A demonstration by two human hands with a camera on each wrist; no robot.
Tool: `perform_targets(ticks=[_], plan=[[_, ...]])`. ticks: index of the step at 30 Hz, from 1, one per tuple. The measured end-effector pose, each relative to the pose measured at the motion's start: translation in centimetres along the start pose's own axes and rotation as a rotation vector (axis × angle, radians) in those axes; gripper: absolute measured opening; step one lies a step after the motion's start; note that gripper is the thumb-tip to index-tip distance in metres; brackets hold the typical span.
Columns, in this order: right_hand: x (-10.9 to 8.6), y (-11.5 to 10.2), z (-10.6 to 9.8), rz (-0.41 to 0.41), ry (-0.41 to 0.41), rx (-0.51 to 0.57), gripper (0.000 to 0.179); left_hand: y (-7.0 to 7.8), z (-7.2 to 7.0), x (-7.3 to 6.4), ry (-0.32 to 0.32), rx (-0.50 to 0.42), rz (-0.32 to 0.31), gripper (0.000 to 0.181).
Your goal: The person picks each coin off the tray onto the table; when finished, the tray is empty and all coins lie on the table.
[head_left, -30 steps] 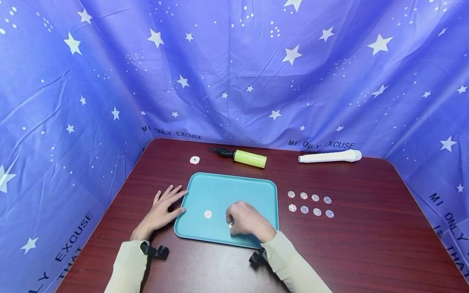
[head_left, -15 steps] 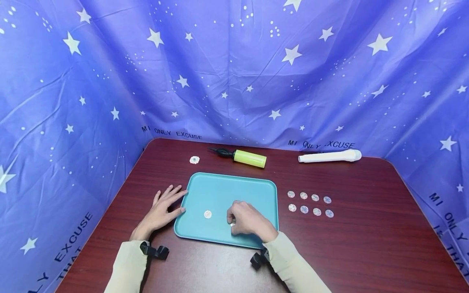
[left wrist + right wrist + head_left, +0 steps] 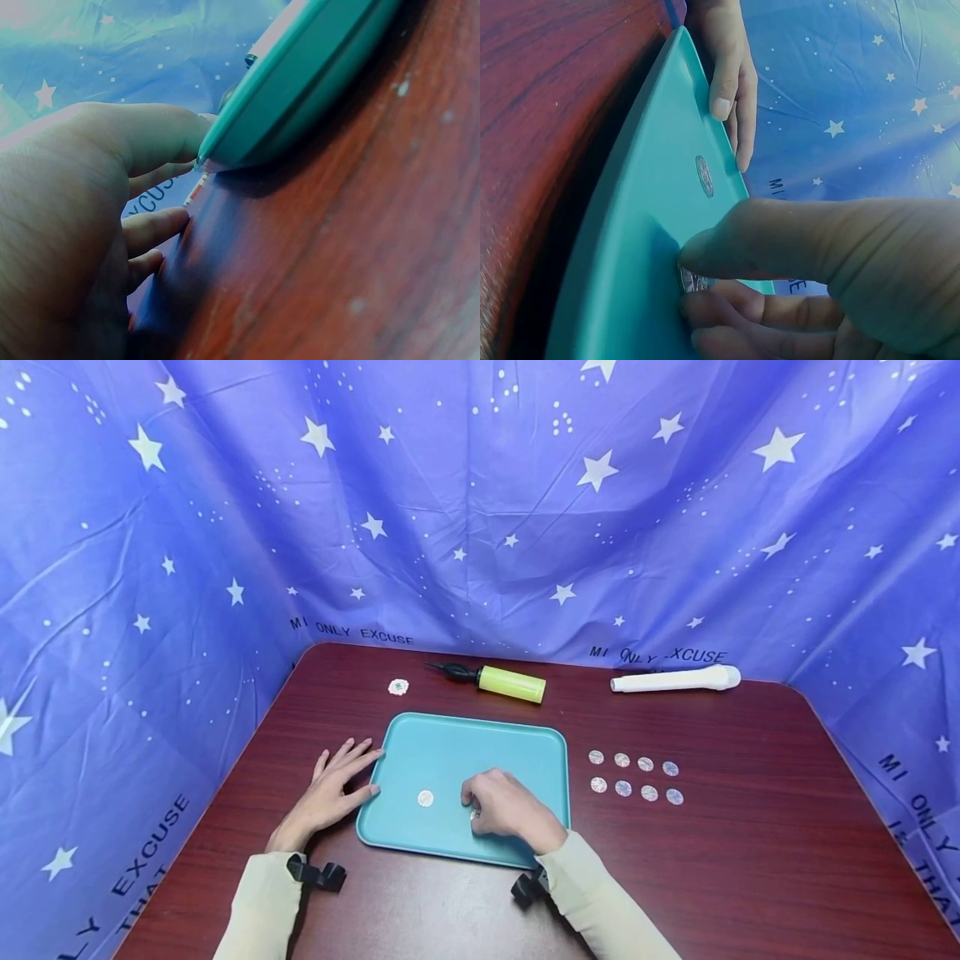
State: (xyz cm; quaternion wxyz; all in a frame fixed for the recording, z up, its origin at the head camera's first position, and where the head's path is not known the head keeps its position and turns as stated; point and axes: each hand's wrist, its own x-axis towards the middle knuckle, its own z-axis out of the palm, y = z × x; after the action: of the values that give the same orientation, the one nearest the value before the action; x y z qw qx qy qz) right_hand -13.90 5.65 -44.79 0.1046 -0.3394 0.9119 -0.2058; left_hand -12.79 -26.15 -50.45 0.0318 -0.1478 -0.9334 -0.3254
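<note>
My right hand is over the front middle of a teal tray. In the right wrist view its thumb and curled fingers pinch a silver coin at the tray's surface; the fingers hide part of it. A second silver coin lies flat on the tray, left of that hand. Beside the tray's left edge, my left hand rests with fingers spread, its thumb and forefinger touching the rim. The left wrist view shows those fingers against the tray's side.
Right of the tray, several silver coins lie in two rows on the dark red table. Behind it are a white scalloped chip, a yellow-green hand pump and a white microphone-shaped stick. A blue starry curtain surrounds the table.
My right hand has shifted only slightly over the tray, the coin staying at its fingertips. The left hand and the other things have kept their places.
</note>
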Motion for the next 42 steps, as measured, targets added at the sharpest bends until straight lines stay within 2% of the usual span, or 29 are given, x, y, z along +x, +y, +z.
perform_targets(ticks=[5,10,21,30,36,42], plan=[[0.0,0.1,-0.1,0.034,-0.019,0.038,0.019,0.0,0.0,0.1,0.000,-0.001,0.002,0.059],[0.0,0.5,0.2,0.020,0.003,0.051,0.016,-0.1,0.0,0.0,0.013,0.001,0.015,0.058],[-0.1,1.0,0.4,0.004,0.021,0.072,0.013,-0.1,0.0,0.0,-0.003,-0.009,-0.004,0.060],[-0.4,1.2,0.5,-0.011,0.046,0.078,0.012,-0.2,0.0,-0.1,0.009,-0.012,0.001,0.059],[-0.8,1.7,0.2,0.017,0.122,0.030,0.018,-0.2,0.1,0.0,0.007,-0.013,0.004,0.059],[-1.2,1.9,0.2,-0.002,0.121,-0.002,0.023,-0.3,0.1,0.1,0.002,-0.009,0.001,0.059]])
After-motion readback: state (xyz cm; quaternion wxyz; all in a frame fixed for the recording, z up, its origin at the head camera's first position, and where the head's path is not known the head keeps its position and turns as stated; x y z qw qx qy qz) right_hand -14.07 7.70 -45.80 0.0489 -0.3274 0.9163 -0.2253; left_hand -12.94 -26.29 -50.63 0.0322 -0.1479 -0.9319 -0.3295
